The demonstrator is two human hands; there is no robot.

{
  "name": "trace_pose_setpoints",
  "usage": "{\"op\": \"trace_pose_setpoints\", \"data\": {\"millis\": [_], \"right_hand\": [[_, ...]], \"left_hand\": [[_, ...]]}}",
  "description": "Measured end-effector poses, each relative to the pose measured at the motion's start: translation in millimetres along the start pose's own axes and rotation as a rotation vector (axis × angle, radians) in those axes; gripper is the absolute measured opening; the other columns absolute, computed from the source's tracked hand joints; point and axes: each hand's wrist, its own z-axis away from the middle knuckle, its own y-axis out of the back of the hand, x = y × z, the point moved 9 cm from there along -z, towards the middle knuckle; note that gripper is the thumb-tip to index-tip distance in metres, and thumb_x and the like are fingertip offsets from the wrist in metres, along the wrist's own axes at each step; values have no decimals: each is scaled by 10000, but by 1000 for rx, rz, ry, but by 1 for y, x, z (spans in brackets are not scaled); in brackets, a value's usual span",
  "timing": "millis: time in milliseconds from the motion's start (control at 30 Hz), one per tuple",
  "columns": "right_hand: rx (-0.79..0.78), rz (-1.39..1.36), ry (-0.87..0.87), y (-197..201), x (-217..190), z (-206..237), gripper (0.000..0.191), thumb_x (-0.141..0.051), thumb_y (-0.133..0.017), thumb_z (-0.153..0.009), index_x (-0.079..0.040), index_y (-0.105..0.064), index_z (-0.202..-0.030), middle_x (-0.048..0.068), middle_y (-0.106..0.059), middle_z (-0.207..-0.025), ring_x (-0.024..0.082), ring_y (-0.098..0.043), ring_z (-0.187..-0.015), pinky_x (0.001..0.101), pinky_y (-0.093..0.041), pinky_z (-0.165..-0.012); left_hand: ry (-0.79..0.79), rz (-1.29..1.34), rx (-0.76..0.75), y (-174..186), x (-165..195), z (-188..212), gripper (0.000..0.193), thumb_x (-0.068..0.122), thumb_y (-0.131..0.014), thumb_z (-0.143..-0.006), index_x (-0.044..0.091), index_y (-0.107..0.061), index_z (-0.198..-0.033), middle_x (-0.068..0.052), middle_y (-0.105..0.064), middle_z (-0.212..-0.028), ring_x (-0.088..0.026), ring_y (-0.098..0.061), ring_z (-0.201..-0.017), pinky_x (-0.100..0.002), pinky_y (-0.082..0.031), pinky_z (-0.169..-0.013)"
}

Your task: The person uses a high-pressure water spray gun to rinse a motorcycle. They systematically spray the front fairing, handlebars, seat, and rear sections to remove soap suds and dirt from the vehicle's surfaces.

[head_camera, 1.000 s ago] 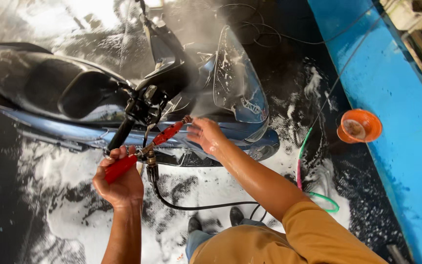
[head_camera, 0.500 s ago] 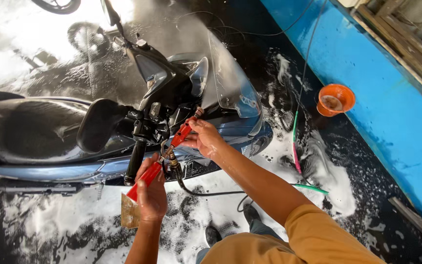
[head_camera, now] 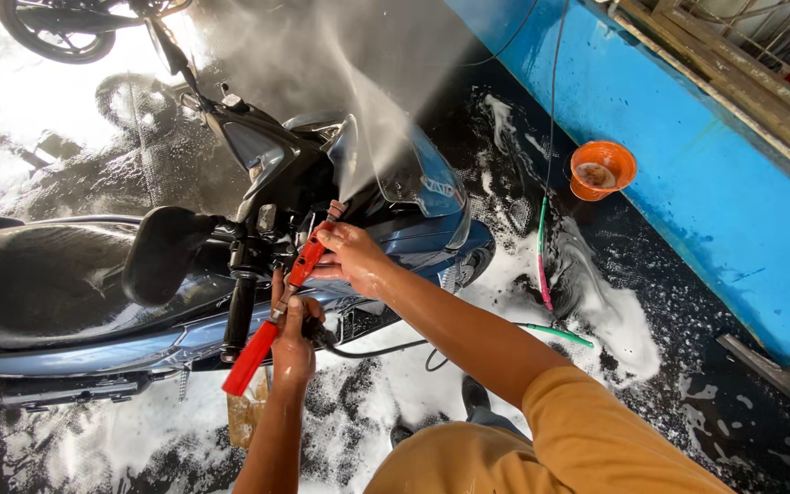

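Note:
I hold a red pressure-washer spray gun [head_camera: 278,311] with both hands. My left hand [head_camera: 293,343] grips its rear handle, where a black hose [head_camera: 372,349] joins. My right hand [head_camera: 351,258] grips the barrel near the nozzle. A fan of water [head_camera: 368,101] shoots up and away from the nozzle over the front of a dark blue scooter [head_camera: 258,238]. The scooter stands side-on in front of me, its black seat [head_camera: 38,274] to the left and its wet front panel [head_camera: 422,183] to the right.
White foam [head_camera: 614,320] covers the wet dark floor. An orange bucket [head_camera: 603,168] stands by the blue wall [head_camera: 715,183] at right. A green and pink hose [head_camera: 541,265] lies on the floor. Another vehicle's wheel [head_camera: 52,32] shows at top left.
The spray gun has risen and the water jet now shoots upward over the scooter's front. My view has shifted so the scooter sits lower and further left.

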Motion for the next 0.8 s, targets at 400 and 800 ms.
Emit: {"op": "trace_pose_setpoints", "data": {"millis": [400,800], "right_hand": [[13,125,-54,48,-4,22,502,-312,-596,-1019,-31,-456,-1411,164,-566,-1389,296,-690,-1121,444,-630,-925],[309,52,-120,140,34,7,397,-300,-527,-1038,-88,-504,-1373,126,-625,-1305,262,-695,-1029,387,-621,-852]], "left_hand": [[-3,-224,93,-6,8,17,904,462,-634,-943,56,-232,-1644,-2,-613,-756,-114,-559,-658,-296,-469,-608],[-32,-552,73,-23,16,35,649,518,-548,-1008,32,-577,-1437,6,-602,-660,-117,-577,-633,-273,-484,-667]]}}
